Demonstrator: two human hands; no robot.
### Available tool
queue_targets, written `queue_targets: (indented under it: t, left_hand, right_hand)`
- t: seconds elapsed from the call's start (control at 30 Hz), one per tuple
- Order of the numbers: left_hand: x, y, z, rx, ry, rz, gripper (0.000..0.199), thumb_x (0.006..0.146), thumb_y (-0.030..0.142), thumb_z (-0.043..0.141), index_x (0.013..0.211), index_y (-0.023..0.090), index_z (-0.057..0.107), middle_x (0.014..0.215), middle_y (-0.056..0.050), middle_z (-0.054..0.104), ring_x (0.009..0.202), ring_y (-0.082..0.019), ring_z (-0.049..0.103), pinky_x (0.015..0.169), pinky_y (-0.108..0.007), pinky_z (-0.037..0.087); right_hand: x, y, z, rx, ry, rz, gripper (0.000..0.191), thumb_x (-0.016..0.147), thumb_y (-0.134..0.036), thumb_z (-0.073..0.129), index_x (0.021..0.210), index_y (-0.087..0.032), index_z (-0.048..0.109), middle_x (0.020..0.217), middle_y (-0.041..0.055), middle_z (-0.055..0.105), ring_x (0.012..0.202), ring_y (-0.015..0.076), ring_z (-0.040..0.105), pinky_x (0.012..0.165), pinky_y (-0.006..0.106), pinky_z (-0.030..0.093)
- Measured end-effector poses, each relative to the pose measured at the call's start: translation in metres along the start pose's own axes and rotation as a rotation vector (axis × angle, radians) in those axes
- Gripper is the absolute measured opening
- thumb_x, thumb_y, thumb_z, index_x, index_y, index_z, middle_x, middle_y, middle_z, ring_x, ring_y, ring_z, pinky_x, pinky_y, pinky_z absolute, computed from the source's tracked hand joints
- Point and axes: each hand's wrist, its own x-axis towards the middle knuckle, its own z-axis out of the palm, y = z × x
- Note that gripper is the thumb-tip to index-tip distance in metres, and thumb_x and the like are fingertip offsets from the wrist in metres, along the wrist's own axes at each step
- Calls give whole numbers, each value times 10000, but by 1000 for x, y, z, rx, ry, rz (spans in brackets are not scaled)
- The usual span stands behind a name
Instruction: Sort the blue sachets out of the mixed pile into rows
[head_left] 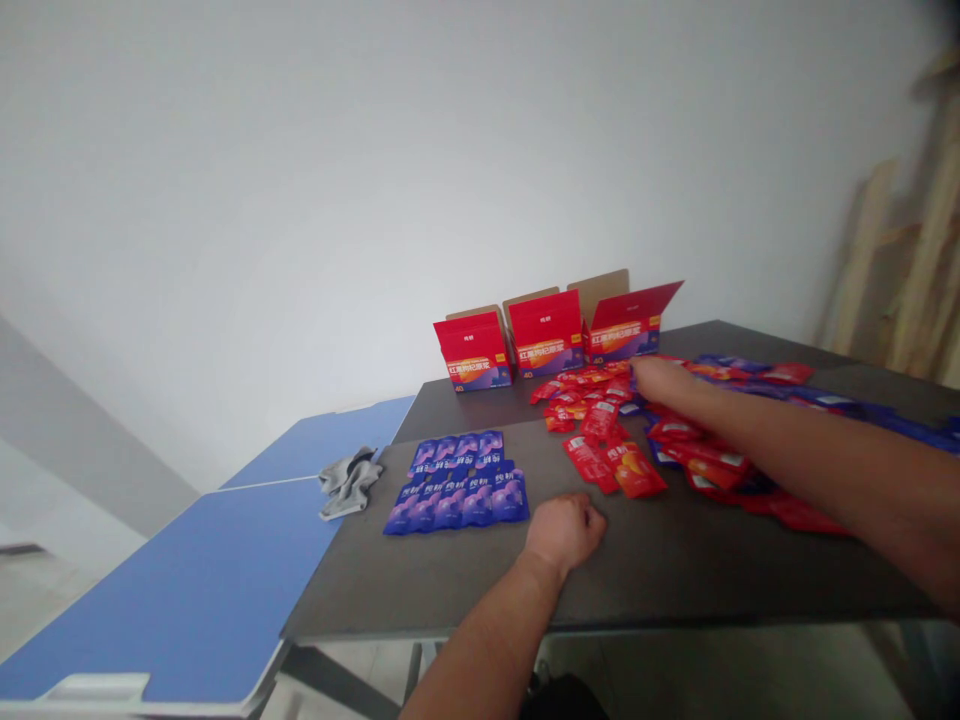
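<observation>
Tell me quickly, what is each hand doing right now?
Left hand: closed in a fist, holding nothing visible.
Right hand: on the red sachets, open or closed cannot be told.

Red sachets (615, 470), purple sachets (457, 490), blue table (172, 590), grey cloth (349, 483)

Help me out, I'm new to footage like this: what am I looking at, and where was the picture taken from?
This is one picture from a camera worn on a person's head, looking forward and down. There is no machine, just two bare hands. The left hand rests closed on a dark table, nothing visible in it. The right hand reaches over a heap of red packets; whether it holds one is unclear. Rows of blue packets lie to the left, three open red boxes stand at the far edge, and a grey cloth lies beside a blue table.
</observation>
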Motion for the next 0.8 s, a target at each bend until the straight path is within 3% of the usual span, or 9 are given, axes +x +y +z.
queue_targets:
  t: [0.1,0.17,0.33,0.4,0.5,0.63,0.8]
  left_hand:
    - [1,-2,3,-4,16,9,282,871,326,368,815,196,611,849,-89,682,774,-196,631,685,-272,422]
    - [1,-3,3,-36,25,-3,282,886,340,352,837,199,592,857,-84,679,773,-194,630,679,-268,417]
    - [2,-7,1,-275,84,-109,339,911,438,329,1108,195,460,859,-64,666,759,-188,629,639,-261,405]
    - [2,-9,0,-386,114,-125,415,911,486,321,1194,190,393,884,-58,665,786,-183,631,650,-257,409]
    - [3,-11,-1,-443,94,-107,398,925,500,268,1110,206,463,912,-60,665,834,-186,628,678,-259,416]
    - [5,-14,1,-479,61,-111,340,935,450,272,987,207,503,855,-51,673,806,-183,628,693,-263,425]
    - [5,-15,2,-538,158,-179,319,950,410,230,992,193,460,837,-65,658,766,-168,624,687,-254,427]
  right_hand:
    - [6,-5,-21,78,29,-13,294,843,-173,472,1086,-99,620,1010,171,663,888,228,618,766,296,435]
    - [4,-12,-30,274,3,-59,270,850,-225,498,1054,-123,643,968,117,681,818,190,619,721,259,445]
    - [-19,-40,-32,811,-281,-228,354,744,-377,655,1013,-148,678,773,52,694,609,154,589,594,256,467]
    - [-28,-52,-27,873,-395,-298,364,702,-375,687,996,-159,692,742,43,689,614,162,591,589,264,474]
    - [-40,-67,-17,910,-478,-347,343,675,-349,706,974,-182,703,753,36,691,632,166,596,594,267,483]
    - [-54,-82,0,1092,-493,-253,350,661,-332,733,977,-188,688,793,48,696,660,173,612,597,282,503]
    - [-78,-96,29,1606,-508,40,348,665,-303,763,966,-188,632,835,54,684,745,170,647,733,355,540]
